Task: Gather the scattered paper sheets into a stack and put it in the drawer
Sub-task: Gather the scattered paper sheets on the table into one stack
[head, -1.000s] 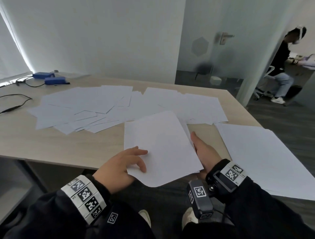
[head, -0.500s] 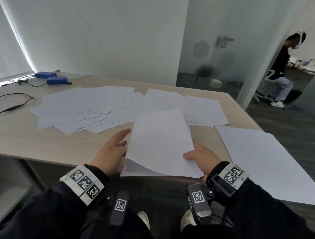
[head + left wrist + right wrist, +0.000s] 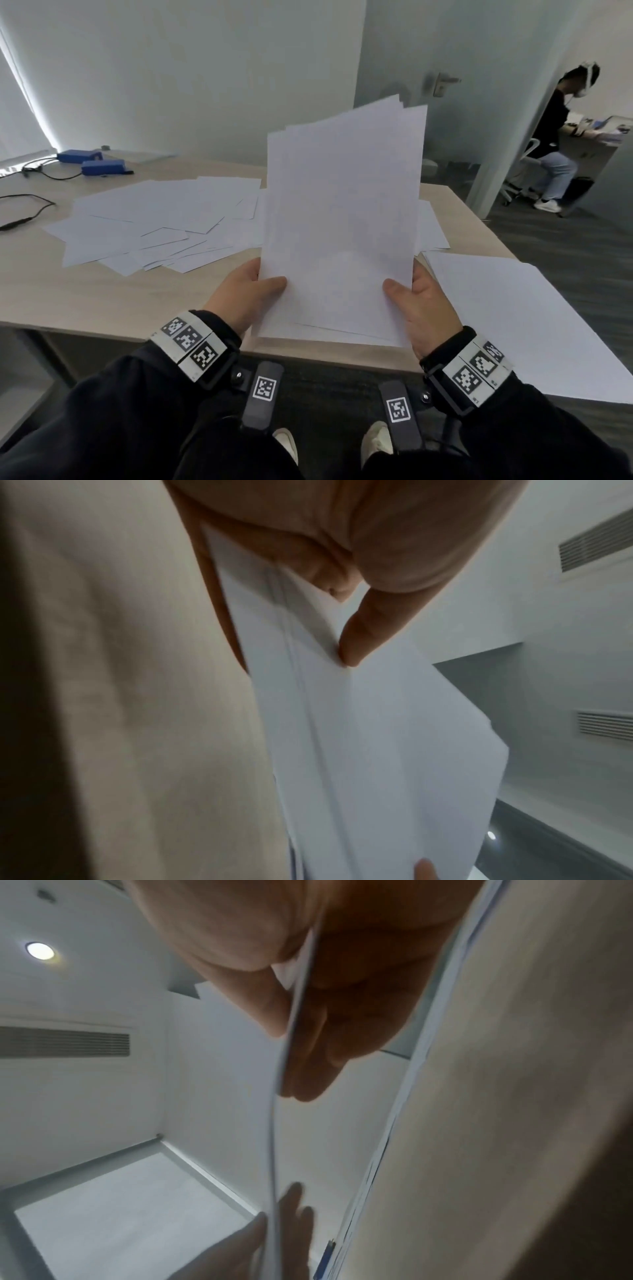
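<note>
Above the desk's near edge, I hold the paper stack (image 3: 342, 222) upright, left hand (image 3: 239, 294) and right hand (image 3: 421, 308) pinching its sides, thumbs in front. Behind lie scattered sheets (image 3: 154, 222) on the desk (image 3: 85, 294).

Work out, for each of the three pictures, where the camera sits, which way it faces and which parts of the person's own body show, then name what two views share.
Head: on the head, facing forward and down at the desk; left hand, right hand and dark sleeves show.
Left wrist: along the left hand, facing up towards the wall and ceiling; its thumb presses the held stack.
Right wrist: along the right hand, facing up towards the ceiling.
Shared: all three show the held stack; both wrist views catch the other hand's fingertips.
</note>
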{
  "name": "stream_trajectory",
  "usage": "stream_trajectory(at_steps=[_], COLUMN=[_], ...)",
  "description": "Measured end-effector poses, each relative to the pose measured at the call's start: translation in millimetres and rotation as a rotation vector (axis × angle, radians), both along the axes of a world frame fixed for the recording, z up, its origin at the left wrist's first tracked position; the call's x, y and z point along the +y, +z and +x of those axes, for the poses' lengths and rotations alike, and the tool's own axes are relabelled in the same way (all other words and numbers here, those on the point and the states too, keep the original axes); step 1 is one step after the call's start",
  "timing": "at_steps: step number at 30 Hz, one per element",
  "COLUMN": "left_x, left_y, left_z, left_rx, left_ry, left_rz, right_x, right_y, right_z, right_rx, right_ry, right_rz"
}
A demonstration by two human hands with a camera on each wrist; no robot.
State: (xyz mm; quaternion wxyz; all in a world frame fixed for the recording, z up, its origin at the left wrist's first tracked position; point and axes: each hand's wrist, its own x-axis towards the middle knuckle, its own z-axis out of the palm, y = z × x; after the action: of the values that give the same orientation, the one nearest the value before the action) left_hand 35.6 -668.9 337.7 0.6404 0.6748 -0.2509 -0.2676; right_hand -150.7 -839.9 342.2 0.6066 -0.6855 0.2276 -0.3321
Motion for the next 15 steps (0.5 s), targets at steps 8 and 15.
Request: stream_trajectory(at_steps=[8, 15], left_x=[-26, -30], left_y=[13, 8], left_z=[-17, -27], left_rx=[-0.11, -0.102], left_ry=[0.048, 0.053], left_rz=[-0.229, -0.217], right_x=[-11, -9], right_y=[6, -2], right_z=[-2, -11], right_rx=[-0.078, -0.132], right_ry=[-0.167, -0.178], right_rz=[-0.071, -0.05])
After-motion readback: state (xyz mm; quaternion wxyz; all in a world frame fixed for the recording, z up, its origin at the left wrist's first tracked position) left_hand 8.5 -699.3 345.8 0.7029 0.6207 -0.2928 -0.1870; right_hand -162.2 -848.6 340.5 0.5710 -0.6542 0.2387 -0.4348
